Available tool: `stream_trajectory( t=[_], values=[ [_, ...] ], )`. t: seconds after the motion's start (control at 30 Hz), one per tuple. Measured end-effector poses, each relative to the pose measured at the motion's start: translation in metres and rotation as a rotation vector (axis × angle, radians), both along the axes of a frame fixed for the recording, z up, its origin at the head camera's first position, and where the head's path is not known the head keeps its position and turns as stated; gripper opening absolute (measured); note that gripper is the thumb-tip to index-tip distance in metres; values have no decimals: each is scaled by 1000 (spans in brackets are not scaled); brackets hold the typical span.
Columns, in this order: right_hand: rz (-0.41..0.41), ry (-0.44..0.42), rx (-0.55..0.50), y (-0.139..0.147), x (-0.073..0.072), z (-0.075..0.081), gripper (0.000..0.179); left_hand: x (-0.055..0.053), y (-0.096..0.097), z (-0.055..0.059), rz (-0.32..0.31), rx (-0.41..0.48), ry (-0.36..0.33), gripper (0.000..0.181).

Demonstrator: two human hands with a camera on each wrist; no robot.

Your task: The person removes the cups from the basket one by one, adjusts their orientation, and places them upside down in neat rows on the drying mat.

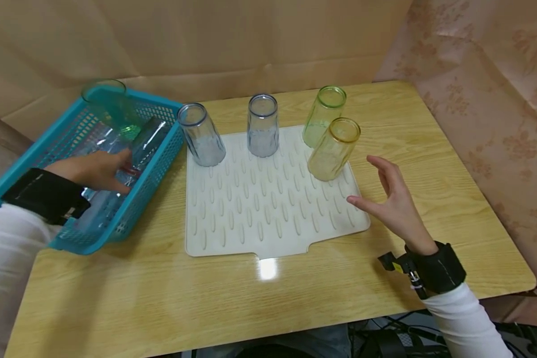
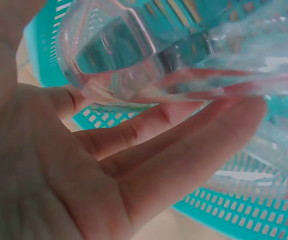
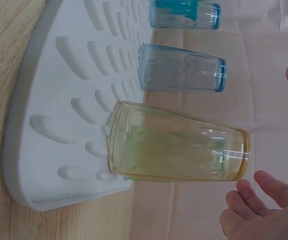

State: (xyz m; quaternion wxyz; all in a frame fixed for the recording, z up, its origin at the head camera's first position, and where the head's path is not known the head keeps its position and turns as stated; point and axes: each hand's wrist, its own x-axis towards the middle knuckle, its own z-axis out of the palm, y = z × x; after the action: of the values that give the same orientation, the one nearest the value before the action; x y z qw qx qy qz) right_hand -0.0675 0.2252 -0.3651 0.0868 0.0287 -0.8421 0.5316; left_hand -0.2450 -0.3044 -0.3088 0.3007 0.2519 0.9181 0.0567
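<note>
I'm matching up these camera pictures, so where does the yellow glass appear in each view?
Head: the yellow glass is right of centre, on the right part of the white mat.
Left wrist: not in it.
Right wrist: the yellow glass is near the centre, appearing sideways.
Shared landmark: the white mat, in head and right wrist only.

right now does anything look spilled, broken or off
Nothing stands out: the four glasses outside the blue basket all stand, the white mat lies flat, and no spill or crack shows. The left hand hides some basket contents.
</note>
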Motion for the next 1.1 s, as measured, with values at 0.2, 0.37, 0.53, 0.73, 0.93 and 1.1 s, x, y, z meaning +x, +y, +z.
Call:
stream_trajectory(
  t=[0.2,0.37,0.53,0.73,0.93,1.1],
  values=[
    [0,-1,10,-2,0,0,90,4,-8,7,11,3,4,64],
    [-2,-10,19,-4,1,0,90,5,-12,10,-32,-34,36,79],
    [-3,-10,24,-3,2,0,89,7,-15,14,-85,-60,95,66],
    [-2,-7,22,-3,3,-2,90,10,-19,21,-146,-7,125,58],
    [-1,-3,12,-4,4,-4,89,14,-28,32,-169,30,178,63],
    [5,-5,5,-6,2,-8,90,13,-32,50,-141,15,243,67]
  ],
)
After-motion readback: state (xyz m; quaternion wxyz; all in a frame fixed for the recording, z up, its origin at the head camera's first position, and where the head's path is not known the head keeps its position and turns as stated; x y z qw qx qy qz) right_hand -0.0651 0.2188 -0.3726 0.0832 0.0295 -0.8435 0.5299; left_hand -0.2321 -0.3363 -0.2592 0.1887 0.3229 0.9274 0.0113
